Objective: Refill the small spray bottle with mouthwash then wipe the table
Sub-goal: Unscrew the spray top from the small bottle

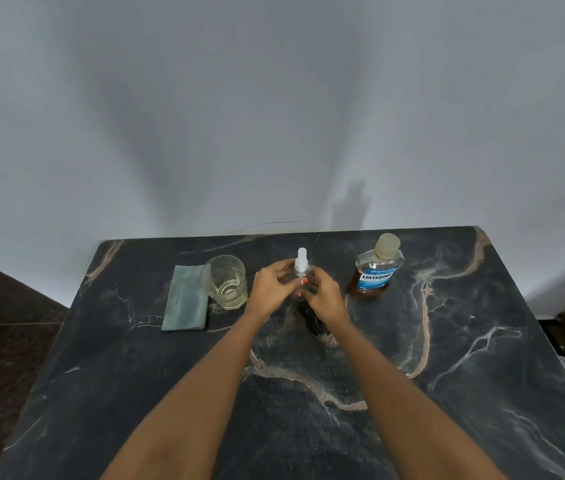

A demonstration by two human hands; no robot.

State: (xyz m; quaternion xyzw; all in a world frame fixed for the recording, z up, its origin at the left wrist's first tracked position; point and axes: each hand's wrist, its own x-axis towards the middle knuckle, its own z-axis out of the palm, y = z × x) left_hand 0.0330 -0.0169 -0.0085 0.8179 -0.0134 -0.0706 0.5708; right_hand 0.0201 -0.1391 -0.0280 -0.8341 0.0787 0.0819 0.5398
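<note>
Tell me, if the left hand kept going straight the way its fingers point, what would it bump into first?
The left hand points up and right at the small spray bottle, which its fingers already seem to touch. So the bottle comes first; behind it, probably only bare table and wall.

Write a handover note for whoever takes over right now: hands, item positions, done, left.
Left hand and right hand: both closed around the small spray bottle, upright mid-table with its white pump top on.
Mouthwash bottle: right of it, cap on.
Glass: left of it. Folded cloth lies just left of the glass.
Done: nothing visible; the mouthwash is unopened.
Left: remove the spray top, refill, close, wipe the table.
</note>
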